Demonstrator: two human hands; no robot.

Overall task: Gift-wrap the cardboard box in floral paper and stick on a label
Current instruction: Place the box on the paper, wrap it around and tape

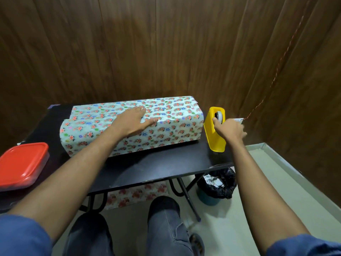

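Home room corner: wood-panel walls [166, 43], black folding table [156, 167], lined bin [217, 185], tiled floor [276, 191].

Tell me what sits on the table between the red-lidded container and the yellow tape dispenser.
In the head view, the floral-wrapped box, with the left hand pressing flat on it, lies between the red-lidded container and yellow tape dispenser.

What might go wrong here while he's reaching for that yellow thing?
The left hand alone presses the floral paper flat; easing off could let the wrap spring open. The yellow tape dispenser, touched by the right hand, stands near the black table edge and might tip off.
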